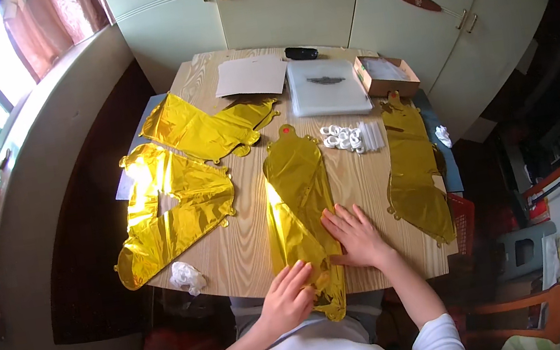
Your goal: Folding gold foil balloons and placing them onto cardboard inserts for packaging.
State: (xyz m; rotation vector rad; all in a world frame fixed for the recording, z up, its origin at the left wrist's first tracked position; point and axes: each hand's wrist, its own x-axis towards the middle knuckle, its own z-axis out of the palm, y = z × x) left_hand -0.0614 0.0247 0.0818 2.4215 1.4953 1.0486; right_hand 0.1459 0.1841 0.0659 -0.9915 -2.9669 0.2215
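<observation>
A flat, uninflated gold foil balloon (302,204) lies folded lengthwise in front of me, a red spot on its far tab. Its near end reaches past the table's front edge. My left hand (287,298) rests on the balloon's lower left side, open, fingers slightly bent. Beside it, my right hand (356,237) lies palm down with fingers spread, partly on the right edge of the foil and partly on the wood. Two more gold foil balloons, one (204,125) farther and one (180,208) nearer, spread out to the left. Another folded gold balloon (412,162) lies at the right edge.
On the wooden table (241,253), white ribbon rolls (341,138) and clear tubes (371,137) lie beyond the balloon. Farther back are white sheets (251,76), a stack of clear bags (331,98), an open carton (389,79) and a black object (301,53). Crumpled white material (187,278) sits front left.
</observation>
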